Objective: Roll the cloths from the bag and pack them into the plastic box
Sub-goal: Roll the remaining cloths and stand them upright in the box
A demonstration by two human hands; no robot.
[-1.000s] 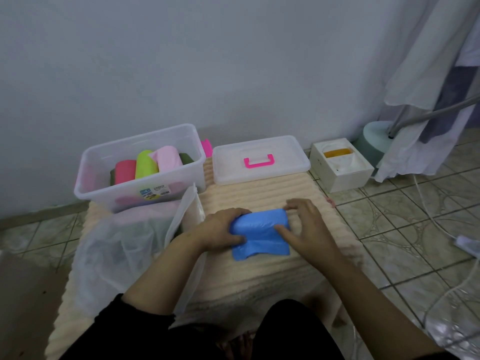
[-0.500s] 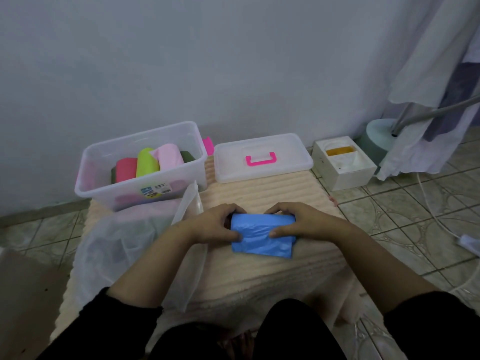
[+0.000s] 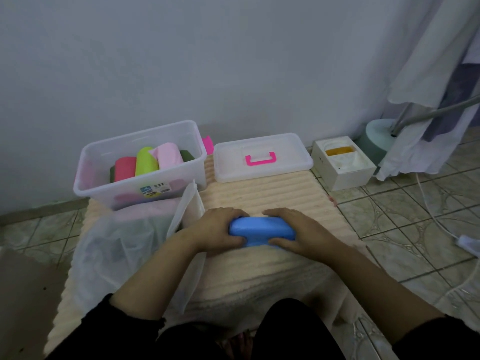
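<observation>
Two hands close around a blue cloth [image 3: 261, 229] that lies on a cream ribbed mat [image 3: 262, 193] spread over the tiled floor, as a person kneels or sits over the work. The left hand [image 3: 219, 231] curls over the left end of the cloth, fingers on top and thumb tucked against the near side; the right hand [image 3: 293, 233] does the same at the right end, so that the cloth sits bunched into a thick, rounded roll between them. By the look of it the roll is nearly or fully formed and has yet to go into the plastic box [image 3: 141, 166], which stands open at the far left of the mat against the wall. Several finished rolls already sit upright or leaning in that box: a red one [image 3: 125, 168], a lime-green one [image 3: 146, 161], a pink one [image 3: 168, 157] and a dark green one [image 3: 187, 155], with space left toward the near wall. A thin white bag [image 3: 124, 245] lies slumped just left of the hands, touching the box; whether more cloths remain inside cannot be told through its cloudy film. The box's clear lid [image 3: 262, 158] with a pink handle rests on the mat to the right, well apart from the box, so closing is plainly still ahead.
</observation>
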